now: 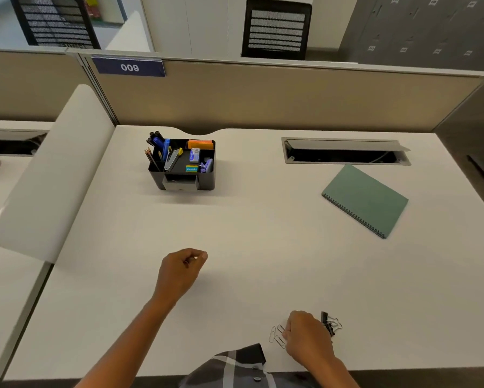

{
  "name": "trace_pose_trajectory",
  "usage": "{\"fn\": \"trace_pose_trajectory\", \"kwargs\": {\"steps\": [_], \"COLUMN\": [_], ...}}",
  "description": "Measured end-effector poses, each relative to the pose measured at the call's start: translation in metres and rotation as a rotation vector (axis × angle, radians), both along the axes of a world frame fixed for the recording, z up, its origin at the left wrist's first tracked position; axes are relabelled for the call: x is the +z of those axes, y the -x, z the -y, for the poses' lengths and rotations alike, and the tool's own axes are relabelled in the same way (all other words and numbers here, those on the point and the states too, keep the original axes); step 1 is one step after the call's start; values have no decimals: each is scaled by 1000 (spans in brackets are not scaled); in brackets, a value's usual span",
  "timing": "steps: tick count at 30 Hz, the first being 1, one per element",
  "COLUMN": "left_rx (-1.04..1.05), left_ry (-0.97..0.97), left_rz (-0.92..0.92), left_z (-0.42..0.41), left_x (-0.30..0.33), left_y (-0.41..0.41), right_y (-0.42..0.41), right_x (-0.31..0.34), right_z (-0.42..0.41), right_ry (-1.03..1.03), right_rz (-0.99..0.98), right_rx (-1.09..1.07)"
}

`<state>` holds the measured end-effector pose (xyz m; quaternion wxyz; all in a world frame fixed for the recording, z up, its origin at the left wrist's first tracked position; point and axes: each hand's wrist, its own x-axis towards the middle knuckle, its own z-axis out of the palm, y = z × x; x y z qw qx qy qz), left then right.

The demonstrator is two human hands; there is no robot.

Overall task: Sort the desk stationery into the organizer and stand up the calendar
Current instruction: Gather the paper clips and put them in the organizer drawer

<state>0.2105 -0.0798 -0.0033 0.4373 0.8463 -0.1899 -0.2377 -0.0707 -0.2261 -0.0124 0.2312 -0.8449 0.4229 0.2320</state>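
Observation:
The black organizer (207,182) stands at the back left of the desk, holding pens, pencils, a stapler, sticky notes and small boxes. A green spiral-bound calendar (366,200) lies flat at the right. Several wire paper clips (275,334) and black binder clips (330,323) lie near the front edge. My right hand (308,337) sits between them, its curled fingertips pinching at the paper clips. My left hand (183,268) hovers over the middle of the desk, fingers curled, thumb and forefinger pinching something small and dark that is too small to name.
An open cable hatch (344,152) is set into the desk behind the calendar. A beige partition (263,93) bounds the back, and a white rounded divider (53,177) the left side. My checked shirt (235,365) shows at the front edge.

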Motion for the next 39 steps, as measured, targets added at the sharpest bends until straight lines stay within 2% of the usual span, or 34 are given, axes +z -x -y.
{"fn": "trace_pose_trajectory", "kwargs": {"steps": [5, 12, 22, 25, 29, 32, 39], "left_rx": [-161, -434, -451, -344, 61, 262, 427], "left_ry": [2, 10, 129, 155, 208, 224, 190], "left_rz": [-47, -97, -159, -189, -177, -91, 33], "left_z": [0, 15, 23, 25, 39, 52, 88], "left_x": [2, -2, 5, 11, 14, 19, 24], "left_y": [32, 71, 65, 42, -19, -77, -164], "right_y": [-3, -31, -62, -65, -56, -41, -15], "right_x": [5, 31, 39, 39, 33, 24, 9], "right_z": [5, 17, 13, 15, 22, 26, 25], "right_ry": [-25, -205, -221, -199, -185, -163, -120], "right_rz": [62, 463, 656, 714, 705, 650, 557], "right_rx": [15, -63, -37, -45, -44, -63, -109]}}
